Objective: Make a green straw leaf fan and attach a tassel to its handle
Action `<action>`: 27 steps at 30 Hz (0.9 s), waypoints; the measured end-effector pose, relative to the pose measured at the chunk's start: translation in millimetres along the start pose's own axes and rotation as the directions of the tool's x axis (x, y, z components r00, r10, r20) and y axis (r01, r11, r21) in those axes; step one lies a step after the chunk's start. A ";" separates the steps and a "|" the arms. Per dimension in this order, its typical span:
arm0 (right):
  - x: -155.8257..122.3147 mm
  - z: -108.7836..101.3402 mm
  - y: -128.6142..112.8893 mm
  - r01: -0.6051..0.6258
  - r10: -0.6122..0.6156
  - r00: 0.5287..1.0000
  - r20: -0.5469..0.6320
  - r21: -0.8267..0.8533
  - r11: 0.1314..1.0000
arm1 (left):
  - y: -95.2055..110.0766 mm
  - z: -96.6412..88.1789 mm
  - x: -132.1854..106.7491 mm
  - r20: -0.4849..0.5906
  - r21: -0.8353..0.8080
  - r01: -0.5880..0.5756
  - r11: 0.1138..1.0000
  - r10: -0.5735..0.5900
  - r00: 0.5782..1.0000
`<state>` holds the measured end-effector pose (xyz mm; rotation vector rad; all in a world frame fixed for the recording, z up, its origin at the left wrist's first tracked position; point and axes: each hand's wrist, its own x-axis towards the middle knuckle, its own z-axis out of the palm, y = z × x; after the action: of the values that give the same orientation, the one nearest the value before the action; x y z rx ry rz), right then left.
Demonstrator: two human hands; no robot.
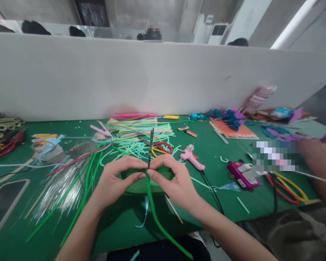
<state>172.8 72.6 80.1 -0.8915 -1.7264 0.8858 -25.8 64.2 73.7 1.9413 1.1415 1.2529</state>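
Observation:
Between the fingertips of my left hand (121, 177) and my right hand (175, 177), both pinched closed, is the top of a fuzzy green pipe cleaner (154, 212). Its tail curves down toward my lap at the lower right. A thin dark stick (151, 145) rises upright from the same pinch point. Whether the pipe cleaner wraps round the stick is hidden by my fingers. Behind and below my hands lies a green rounded object (159, 188), partly covered. More green pipe cleaners (88, 185) lie left of my left hand.
A pink glue gun (191, 157) with a black cord lies right of my hands. Coloured strips (136, 127) and scissors (164, 148) are behind. Clear sticks (67, 185) and a phone (7, 206) lie left. A co-worker's hand (313, 152) is at the far right, beyond a magenta device (243, 175).

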 end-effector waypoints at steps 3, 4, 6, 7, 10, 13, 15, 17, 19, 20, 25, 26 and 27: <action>-0.6 0.9 -2.4 0.005 -0.005 1.000 0.015 0.009 1.000 | 1.9 -1.6 -2.9 -0.009 -0.088 0.030 0.996 -0.030 0.999; -0.8 1.3 -2.9 0.001 -0.001 1.000 0.020 0.012 1.000 | 1.9 -1.3 -2.9 -0.033 -0.106 0.034 0.994 -0.038 0.999; -1.2 2.0 -3.2 -0.014 0.013 1.000 0.023 0.024 1.000 | 1.4 1.6 -1.6 -0.081 -0.130 0.023 0.991 -0.033 0.996; -1.3 2.3 -3.1 -0.022 0.022 1.000 0.021 0.031 0.999 | 1.3 4.0 -0.8 -0.095 -0.131 0.008 0.991 -0.021 0.995; -0.9 3.1 -2.6 -0.032 0.031 0.999 0.007 0.040 0.999 | 1.5 11.1 0.4 -0.119 -0.085 -0.036 0.996 0.026 0.993; -1.9 2.5 -3.2 -0.021 0.020 1.000 0.006 0.006 1.000 | 1.0 14.3 -0.9 -0.130 -0.017 -0.062 0.998 0.060 0.990; -7.3 0.5 -3.9 0.009 -0.007 1.000 0.025 -0.058 0.998 | -0.5 14.1 -2.0 -0.119 0.004 -0.098 0.995 0.097 0.988; -18.6 -1.9 -3.1 0.072 -0.077 0.997 -0.022 -0.195 0.978 | -2.4 12.9 -2.8 -0.122 0.005 -0.126 0.992 0.126 0.985; -34.4 -3.2 0.5 0.141 -0.213 0.967 -0.143 -0.396 0.907 | -3.7 11.7 -3.2 -0.131 0.002 -0.123 0.992 0.122 0.984; -42.6 -2.8 3.6 0.170 -0.286 0.943 -0.170 -0.491 0.854 | -3.8 11.3 -3.4 -0.127 0.001 -0.115 0.993 0.114 0.985; -68.6 9.9 26.1 0.218 -0.275 0.961 0.037 -0.713 0.667 | -0.2 11.6 -3.2 -0.097 0.028 -0.077 0.997 0.080 0.992; -69.6 12.0 29.1 0.207 -0.256 0.966 0.044 -0.724 0.658 | 0.6 11.8 -2.9 -0.100 0.034 -0.078 0.996 0.081 0.992; -69.5 12.5 30.5 0.194 -0.243 0.969 0.037 -0.721 0.666 | 1.3 11.8 -2.4 -0.101 0.038 -0.081 0.996 0.084 0.991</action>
<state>184.6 24.5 21.3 -1.1548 -2.1041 -0.0373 -15.0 61.4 68.9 1.9871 1.1503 1.3998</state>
